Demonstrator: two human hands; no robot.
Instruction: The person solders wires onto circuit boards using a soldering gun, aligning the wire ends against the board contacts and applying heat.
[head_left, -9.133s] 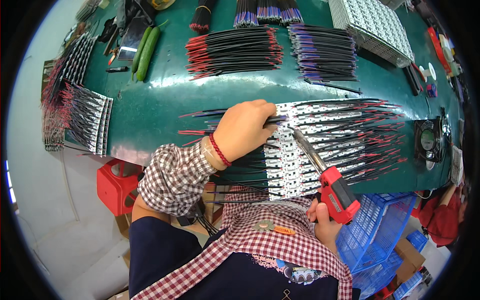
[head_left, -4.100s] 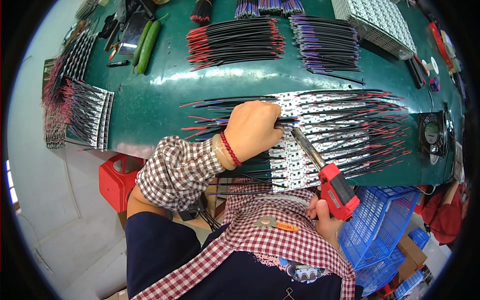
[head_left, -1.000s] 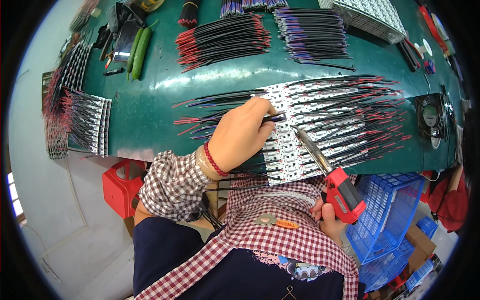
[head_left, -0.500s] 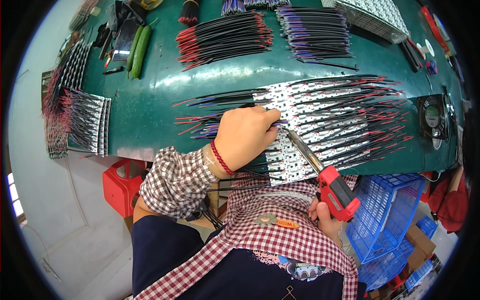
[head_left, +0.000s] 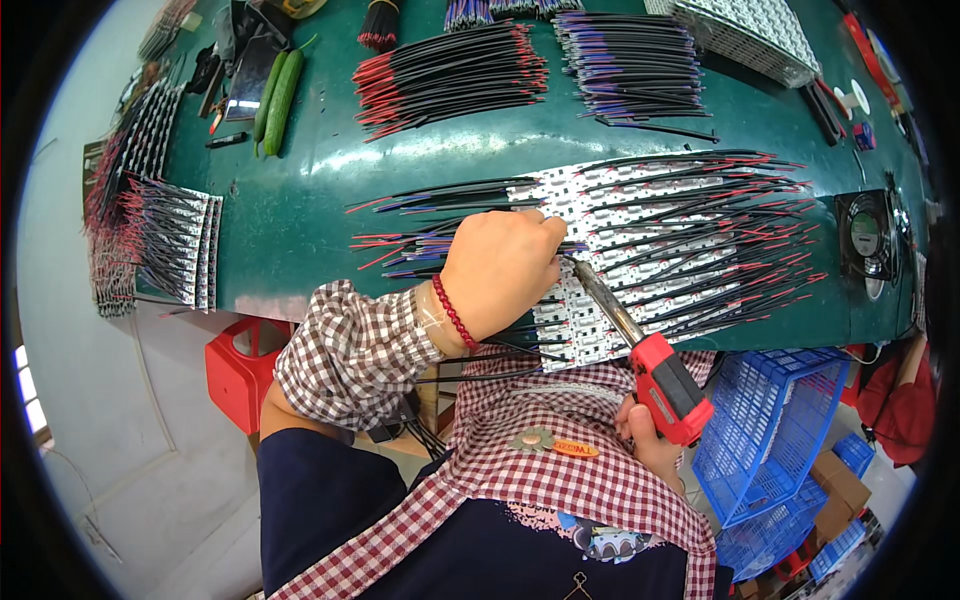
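Pinching dark wires (head_left: 573, 246) over the white boards (head_left: 575, 338) on the green table (head_left: 270, 215), my left hand (head_left: 502, 272) sits just beside the soldering iron (head_left: 668, 385) my right hand (head_left: 650, 447) grips. One slip could burn me.

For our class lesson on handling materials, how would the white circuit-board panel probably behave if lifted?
The white panel is probably light for its size, since it looks thin. Its black wires would likely sway or droop, being long, slender and reaching past its edges.
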